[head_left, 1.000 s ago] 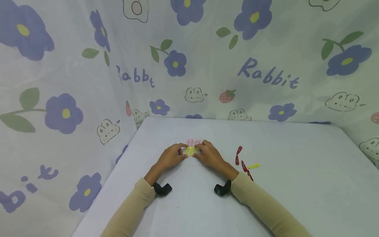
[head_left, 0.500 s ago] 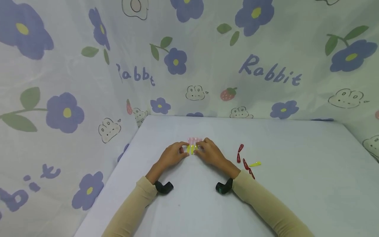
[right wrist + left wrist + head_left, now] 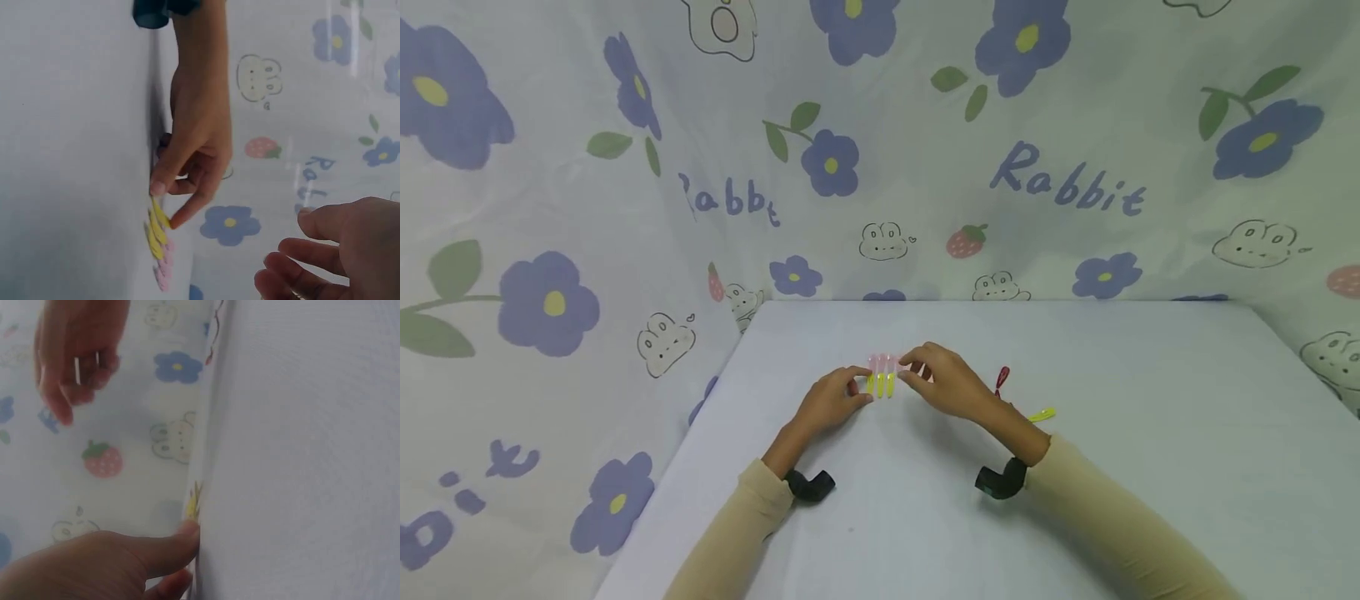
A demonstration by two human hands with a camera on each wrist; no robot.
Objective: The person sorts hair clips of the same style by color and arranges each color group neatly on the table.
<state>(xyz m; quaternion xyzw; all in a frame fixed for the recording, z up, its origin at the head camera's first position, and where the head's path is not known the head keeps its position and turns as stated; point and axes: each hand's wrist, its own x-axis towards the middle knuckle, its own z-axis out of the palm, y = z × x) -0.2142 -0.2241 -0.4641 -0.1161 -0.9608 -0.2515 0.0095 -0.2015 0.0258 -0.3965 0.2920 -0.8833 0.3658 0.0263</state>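
In the head view, three yellow snap hair clips [image 3: 881, 386] stand side by side, just below a row of pink hair clips [image 3: 882, 363]. My left hand [image 3: 827, 406] pinches the leftmost yellow clip [image 3: 160, 214] lengthwise, index finger at its upper end and thumb at its lower end. To the right of the rows, my right hand [image 3: 951, 385] is raised over the table, thumb and fingers apart with nothing between them. Its fingertips overlap the rightmost pink clip in this view. The left wrist view shows this right hand [image 3: 78, 356] hanging loosely bent.
A red hair clip [image 3: 1003, 377] and a loose yellow clip [image 3: 1042, 414] lie right of my right forearm, which hides other red clips. Black wrist cameras [image 3: 1002, 481] are strapped to both wrists. A patterned cloth wall [image 3: 917, 192] borders the white table [image 3: 880, 500].
My right hand has let go of the rightmost yellow clip, lifted and moved right. Its forearm now covers most of the red clips. The left hand keeps its place at the left clip.
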